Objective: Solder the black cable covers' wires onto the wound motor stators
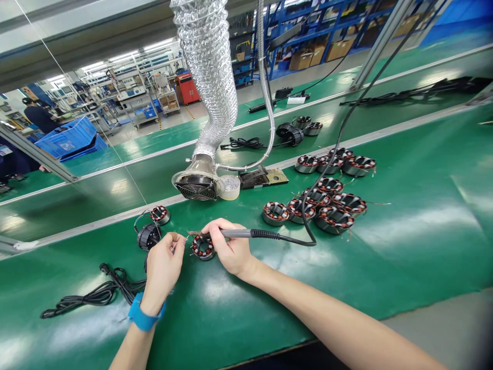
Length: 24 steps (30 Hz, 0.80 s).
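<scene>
Just left of centre, one coil ring [203, 256] lies flat on the green table [404, 257], apart from the other coil rings [334, 221] grouped at centre right, probably so both hands can get at it. The right hand [231, 250] is closed around a soldering iron [236, 234], gripped like a pen, which would give fine control; its tip points left, over the ring's far edge. The left hand [166, 262] is pinched, thumb against fingertips, on thin wire [186, 239] whose end sits close to the tip; whether they touch is too small to tell. Behind, a fan [197, 190] on a silver hose [213, 87] faces the ring, presumably to draw off fumes. The iron's cord [296, 241] loops away rightward, leaving the ring uncovered. Black cables [98, 294] lie at lower left, beside the left wrist.
</scene>
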Each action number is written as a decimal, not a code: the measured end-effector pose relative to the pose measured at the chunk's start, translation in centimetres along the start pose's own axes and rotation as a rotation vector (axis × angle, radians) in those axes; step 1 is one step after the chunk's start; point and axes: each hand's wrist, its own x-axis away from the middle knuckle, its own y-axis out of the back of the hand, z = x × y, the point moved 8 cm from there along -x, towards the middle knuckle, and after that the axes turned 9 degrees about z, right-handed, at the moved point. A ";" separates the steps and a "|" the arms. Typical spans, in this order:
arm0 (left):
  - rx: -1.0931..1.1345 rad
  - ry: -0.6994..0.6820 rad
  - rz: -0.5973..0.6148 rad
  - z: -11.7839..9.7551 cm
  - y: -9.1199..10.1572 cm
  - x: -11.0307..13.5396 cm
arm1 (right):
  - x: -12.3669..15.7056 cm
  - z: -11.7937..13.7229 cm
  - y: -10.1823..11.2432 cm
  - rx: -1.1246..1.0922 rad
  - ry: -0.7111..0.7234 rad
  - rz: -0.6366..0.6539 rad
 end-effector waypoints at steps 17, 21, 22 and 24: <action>-0.032 -0.032 -0.004 0.0 -0.2 0.2 | -0.1 0.3 -2.1 0.113 0.121 0.192; -0.035 -0.082 -0.004 -0.1 -0.4 0.6 | -0.1 -0.8 -2.9 0.160 0.140 0.262; -0.032 -0.098 0.000 -0.2 -0.4 0.7 | 0.0 -1.0 -3.1 0.157 0.150 0.275; -0.023 -0.128 0.004 -0.3 -0.5 1.0 | 0.0 -1.2 -3.5 0.139 0.173 0.301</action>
